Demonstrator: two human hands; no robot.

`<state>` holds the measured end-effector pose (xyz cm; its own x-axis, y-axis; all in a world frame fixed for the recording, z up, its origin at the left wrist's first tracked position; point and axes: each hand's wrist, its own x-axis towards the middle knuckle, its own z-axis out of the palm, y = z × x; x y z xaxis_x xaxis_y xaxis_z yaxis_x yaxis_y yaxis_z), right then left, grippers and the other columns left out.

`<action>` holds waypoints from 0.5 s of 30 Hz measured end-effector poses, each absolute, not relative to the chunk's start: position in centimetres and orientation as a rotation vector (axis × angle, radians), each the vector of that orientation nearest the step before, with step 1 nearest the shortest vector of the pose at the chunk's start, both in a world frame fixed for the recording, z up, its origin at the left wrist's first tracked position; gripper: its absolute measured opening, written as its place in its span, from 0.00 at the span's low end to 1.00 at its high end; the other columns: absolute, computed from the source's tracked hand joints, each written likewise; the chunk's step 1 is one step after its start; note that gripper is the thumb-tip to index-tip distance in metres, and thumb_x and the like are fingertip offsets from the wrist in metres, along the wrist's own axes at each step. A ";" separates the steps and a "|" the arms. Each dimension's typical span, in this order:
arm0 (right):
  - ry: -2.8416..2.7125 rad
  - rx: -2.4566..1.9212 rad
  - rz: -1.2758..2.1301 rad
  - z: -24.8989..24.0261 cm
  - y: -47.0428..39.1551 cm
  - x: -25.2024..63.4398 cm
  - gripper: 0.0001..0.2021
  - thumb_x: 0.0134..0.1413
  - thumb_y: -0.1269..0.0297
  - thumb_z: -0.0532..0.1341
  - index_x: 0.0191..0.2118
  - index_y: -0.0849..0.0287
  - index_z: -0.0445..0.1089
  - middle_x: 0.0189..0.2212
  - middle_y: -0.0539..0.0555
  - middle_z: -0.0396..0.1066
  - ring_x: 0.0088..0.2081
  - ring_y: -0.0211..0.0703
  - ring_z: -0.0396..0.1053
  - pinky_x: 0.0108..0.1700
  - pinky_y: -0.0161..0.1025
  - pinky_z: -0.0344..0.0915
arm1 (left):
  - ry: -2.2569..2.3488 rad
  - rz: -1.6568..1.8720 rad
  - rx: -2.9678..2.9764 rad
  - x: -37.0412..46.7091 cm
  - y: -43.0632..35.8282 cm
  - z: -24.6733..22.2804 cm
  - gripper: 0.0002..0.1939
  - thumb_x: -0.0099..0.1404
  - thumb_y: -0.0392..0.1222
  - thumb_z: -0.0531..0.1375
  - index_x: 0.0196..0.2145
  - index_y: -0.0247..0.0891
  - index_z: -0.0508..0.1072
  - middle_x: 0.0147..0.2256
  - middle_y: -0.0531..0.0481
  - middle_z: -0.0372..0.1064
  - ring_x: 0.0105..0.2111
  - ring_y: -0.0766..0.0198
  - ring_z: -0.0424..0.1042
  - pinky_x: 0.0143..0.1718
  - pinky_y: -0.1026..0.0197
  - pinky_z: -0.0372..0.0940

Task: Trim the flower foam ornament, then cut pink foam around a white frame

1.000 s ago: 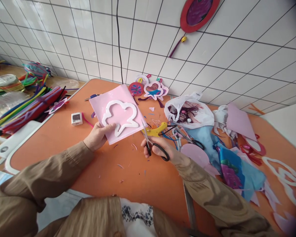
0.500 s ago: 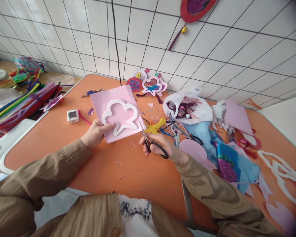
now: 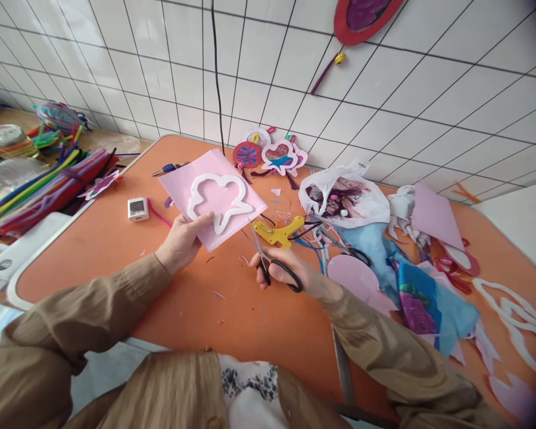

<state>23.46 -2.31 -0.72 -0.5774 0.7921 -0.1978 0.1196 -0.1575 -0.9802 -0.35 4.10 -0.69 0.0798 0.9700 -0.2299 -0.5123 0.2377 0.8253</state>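
Observation:
My left hand (image 3: 182, 239) is closed on the lower left edge of a pink sheet (image 3: 178, 182), its thumb on top. A white cloud-shaped outline (image 3: 245, 208) lies flat on that sheet, its lower part beside the thumb. My right hand (image 3: 290, 268) has its fingers in the black handles of the scissors (image 3: 262, 253). The scissor blades are parted and point up at the sheet's lower right edge; whether they touch it I cannot tell. Just beyond the scissors a yellow glue gun (image 3: 279, 231) lies on the orange table (image 3: 196, 310).
Behind are finished ornaments (image 3: 279, 156) and a white plastic bag (image 3: 370, 199). Blue fabric (image 3: 455, 310), a pink oval (image 3: 355, 274) and white strips (image 3: 509, 298) lie on the right. A small white box (image 3: 138, 209) and colourful pipe cleaners (image 3: 67, 185) are at left.
The pink sheet with the white outline has turned in my left hand, its right corner now pointing right. The scissor blades have opened and stand a little lower from the sheet. The view has shifted slightly.

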 end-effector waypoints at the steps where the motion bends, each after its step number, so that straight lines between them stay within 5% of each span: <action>1: -1.566 -1.033 1.775 -0.7 -2.6 22.9 0.31 0.54 0.33 0.62 0.43 0.61 0.67 0.31 0.54 0.72 0.32 0.42 0.73 0.36 0.40 0.66 | 0.904 1.230 0.656 0.0 4.0 -0.6 0.21 0.42 0.43 0.79 0.33 0.34 0.80 0.31 0.48 0.80 0.30 0.63 0.77 0.35 0.63 0.72; 10: -1.123 -1.018 1.470 -2.0 -3.7 17.6 0.26 0.58 0.36 0.59 0.44 0.58 0.66 0.33 0.54 0.74 0.34 0.43 0.75 0.34 0.40 0.66 | 0.797 1.315 0.838 4.7 4.9 2.0 0.15 0.48 0.43 0.74 0.32 0.34 0.78 0.28 0.51 0.77 0.29 0.64 0.75 0.32 0.63 0.68; 15: -1.116 -1.030 1.372 -2.5 -3.1 16.7 0.26 0.58 0.36 0.59 0.44 0.57 0.64 0.32 0.52 0.72 0.35 0.43 0.74 0.33 0.38 0.65 | 0.800 1.272 0.858 5.9 5.4 1.2 0.15 0.50 0.47 0.72 0.28 0.36 0.73 0.21 0.55 0.70 0.18 0.67 0.66 0.19 0.63 0.60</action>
<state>16.67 -3.11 -2.46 -0.0891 0.9960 -0.0074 -0.1957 -0.0248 -0.9804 5.91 5.40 1.18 0.1256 0.9915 -0.0340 -0.4603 0.0887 0.8833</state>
